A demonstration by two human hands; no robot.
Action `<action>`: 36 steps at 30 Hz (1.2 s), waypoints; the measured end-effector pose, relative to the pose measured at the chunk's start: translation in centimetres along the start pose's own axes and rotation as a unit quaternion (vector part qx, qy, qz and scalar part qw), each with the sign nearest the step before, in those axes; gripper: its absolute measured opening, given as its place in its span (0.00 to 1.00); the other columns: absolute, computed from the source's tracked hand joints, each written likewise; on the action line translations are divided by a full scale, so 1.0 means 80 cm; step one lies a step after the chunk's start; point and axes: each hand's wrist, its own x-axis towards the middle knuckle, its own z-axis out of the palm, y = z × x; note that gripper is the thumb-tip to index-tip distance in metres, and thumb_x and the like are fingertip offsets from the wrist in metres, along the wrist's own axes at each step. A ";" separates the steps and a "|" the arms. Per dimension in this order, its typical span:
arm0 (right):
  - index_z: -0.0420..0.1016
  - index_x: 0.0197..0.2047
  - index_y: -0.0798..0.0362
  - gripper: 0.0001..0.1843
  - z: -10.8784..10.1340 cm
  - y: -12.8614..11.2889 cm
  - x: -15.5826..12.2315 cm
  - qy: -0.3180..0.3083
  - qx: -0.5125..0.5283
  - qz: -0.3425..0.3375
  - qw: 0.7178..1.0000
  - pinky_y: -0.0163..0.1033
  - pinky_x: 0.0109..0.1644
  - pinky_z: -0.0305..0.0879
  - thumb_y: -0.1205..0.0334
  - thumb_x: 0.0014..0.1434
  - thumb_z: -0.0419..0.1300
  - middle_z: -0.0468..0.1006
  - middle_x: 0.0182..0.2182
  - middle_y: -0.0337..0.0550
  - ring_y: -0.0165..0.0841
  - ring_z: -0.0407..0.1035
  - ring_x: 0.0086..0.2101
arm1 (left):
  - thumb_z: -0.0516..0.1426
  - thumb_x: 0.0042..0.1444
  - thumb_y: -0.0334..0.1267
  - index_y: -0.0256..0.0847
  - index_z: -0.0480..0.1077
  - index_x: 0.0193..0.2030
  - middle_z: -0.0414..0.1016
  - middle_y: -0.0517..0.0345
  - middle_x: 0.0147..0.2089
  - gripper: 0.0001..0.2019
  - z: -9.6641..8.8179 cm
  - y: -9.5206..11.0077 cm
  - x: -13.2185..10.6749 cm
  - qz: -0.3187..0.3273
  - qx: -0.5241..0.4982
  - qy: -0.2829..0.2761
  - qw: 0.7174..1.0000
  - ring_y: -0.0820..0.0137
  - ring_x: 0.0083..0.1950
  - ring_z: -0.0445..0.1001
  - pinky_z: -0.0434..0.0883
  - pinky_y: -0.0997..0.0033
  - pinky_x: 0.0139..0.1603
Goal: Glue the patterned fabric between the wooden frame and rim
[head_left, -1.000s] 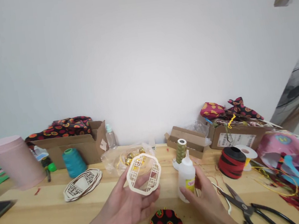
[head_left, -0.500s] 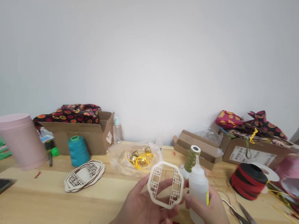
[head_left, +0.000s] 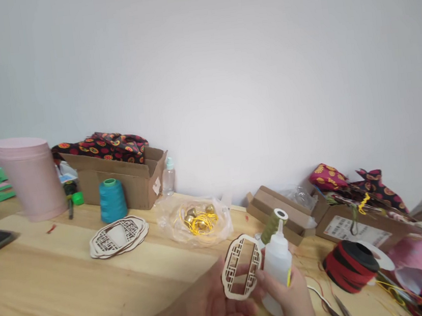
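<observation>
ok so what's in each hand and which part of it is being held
The left hand holds the pale cutout frame from behind, around its left edge; the right hand grips the squeeze bottle by its body.

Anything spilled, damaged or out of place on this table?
No spill or damage visible; the held lattice frame looks whole. Slightly untidy: a red scrap lies loose on the table at left, and yellow cord is bunched among the gold bells, not wound.
</observation>
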 end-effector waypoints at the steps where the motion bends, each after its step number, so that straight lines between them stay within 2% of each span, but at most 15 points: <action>1: 0.74 0.30 0.57 0.18 0.000 0.002 -0.001 0.019 -0.003 0.003 1.000 0.35 0.23 0.63 0.57 0.34 0.69 0.77 0.20 0.42 0.32 0.67 0.20 | 0.53 0.52 0.49 0.32 0.68 0.49 0.74 0.42 0.42 0.24 -0.003 -0.002 0.002 0.035 0.036 0.016 0.999 0.71 0.33 0.74 0.68 0.77 0.32; 3: 0.74 0.33 0.57 0.21 0.000 0.003 -0.004 0.042 0.024 0.008 0.999 0.33 0.20 0.60 0.53 0.36 0.68 0.77 0.21 0.42 0.29 0.64 0.17 | 0.62 0.44 0.44 0.36 0.69 0.48 0.72 0.45 0.45 0.23 -0.008 -0.005 0.006 0.120 0.111 0.065 0.984 0.71 0.31 0.73 0.68 0.74 0.32; 5: 0.72 0.35 0.56 0.23 0.001 0.001 -0.010 0.040 0.079 -0.002 0.996 0.33 0.18 0.57 0.49 0.38 0.66 0.77 0.23 0.42 0.28 0.63 0.16 | 0.66 0.38 0.38 0.40 0.66 0.51 0.69 0.46 0.50 0.29 -0.012 -0.007 0.009 0.194 0.181 0.137 0.954 0.69 0.35 0.73 0.68 0.71 0.36; 8: 0.72 0.29 0.54 0.20 0.006 -0.005 -0.022 0.032 0.071 -0.007 0.997 0.34 0.20 0.59 0.50 0.35 0.67 0.76 0.21 0.40 0.30 0.64 0.17 | 0.66 0.37 0.31 0.44 0.57 0.58 0.61 0.45 0.57 0.39 -0.013 -0.010 0.009 0.244 0.263 0.223 0.906 0.64 0.43 0.71 0.67 0.66 0.43; 11: 0.72 0.23 0.54 0.14 0.013 -0.010 -0.032 0.067 -0.012 0.005 0.998 0.34 0.22 0.61 0.57 0.32 0.68 0.73 0.16 0.37 0.31 0.63 0.19 | 0.66 0.36 0.27 0.48 0.56 0.59 0.60 0.47 0.58 0.42 -0.012 -0.015 0.006 0.269 0.309 0.225 0.884 0.64 0.43 0.70 0.66 0.64 0.46; 14: 0.72 0.25 0.55 0.14 0.011 -0.011 -0.033 0.094 -0.006 0.020 0.995 0.34 0.23 0.61 0.58 0.34 0.67 0.73 0.16 0.37 0.31 0.63 0.19 | 0.65 0.37 0.27 0.50 0.54 0.60 0.60 0.50 0.58 0.42 -0.006 -0.018 0.001 0.282 0.313 0.199 0.885 0.65 0.43 0.70 0.65 0.65 0.48; 17: 0.72 0.31 0.55 0.19 0.001 -0.007 -0.026 0.075 0.065 0.038 0.994 0.34 0.23 0.60 0.55 0.35 0.68 0.73 0.17 0.36 0.29 0.63 0.18 | 0.63 0.44 0.32 0.52 0.52 0.60 0.63 0.52 0.55 0.38 0.003 -0.014 -0.002 0.264 0.288 0.195 0.900 0.65 0.42 0.71 0.68 0.63 0.45; 20: 0.71 0.34 0.55 0.22 -0.008 -0.002 -0.020 0.017 0.132 0.056 0.990 0.34 0.24 0.60 0.55 0.35 0.69 0.74 0.20 0.36 0.30 0.64 0.20 | 0.54 0.54 0.39 0.43 0.63 0.53 0.73 0.55 0.38 0.18 0.011 -0.006 -0.003 0.212 0.217 0.142 0.942 0.66 0.36 0.73 0.70 0.63 0.41; 22: 0.72 0.33 0.54 0.21 -0.011 0.000 -0.018 -0.028 0.159 0.064 0.985 0.33 0.24 0.60 0.55 0.36 0.69 0.74 0.20 0.36 0.29 0.64 0.20 | 0.51 0.56 0.40 0.38 0.70 0.44 0.74 0.55 0.30 0.13 0.012 -0.002 -0.003 0.160 0.146 0.101 0.971 0.67 0.33 0.74 0.71 0.65 0.38; 24: 0.72 0.34 0.54 0.20 -0.013 0.002 -0.018 -0.071 0.179 0.071 0.979 0.32 0.23 0.60 0.56 0.36 0.69 0.73 0.20 0.35 0.29 0.64 0.20 | 0.50 0.57 0.43 0.35 0.71 0.42 0.76 0.52 0.34 0.15 0.011 0.001 -0.004 0.094 0.070 0.066 0.991 0.66 0.34 0.74 0.71 0.66 0.36; 28: 0.71 0.37 0.52 0.24 -0.015 0.007 -0.019 -0.084 0.188 0.093 0.974 0.34 0.27 0.64 0.58 0.34 0.70 0.77 0.25 0.38 0.31 0.68 0.24 | 0.45 0.58 0.49 0.32 0.65 0.52 0.74 0.42 0.46 0.24 0.009 0.004 -0.008 -0.036 -0.015 0.002 0.999 0.60 0.43 0.73 0.69 0.62 0.41; 33: 0.71 0.35 0.54 0.24 -0.018 0.013 -0.019 -0.086 0.163 0.084 0.979 0.31 0.21 0.59 0.57 0.32 0.71 0.72 0.19 0.34 0.27 0.63 0.18 | 0.44 0.58 0.47 0.31 0.62 0.53 0.73 0.40 0.46 0.23 0.011 0.011 -0.012 -0.072 -0.035 -0.031 0.996 0.60 0.44 0.73 0.67 0.64 0.40; 36: 0.71 0.33 0.54 0.22 -0.019 0.012 -0.017 -0.105 0.136 0.066 0.983 0.32 0.21 0.60 0.57 0.34 0.70 0.71 0.19 0.35 0.28 0.62 0.19 | 0.45 0.57 0.49 0.32 0.62 0.53 0.73 0.41 0.44 0.24 0.011 0.013 -0.013 -0.082 -0.035 -0.040 0.995 0.59 0.45 0.73 0.67 0.63 0.41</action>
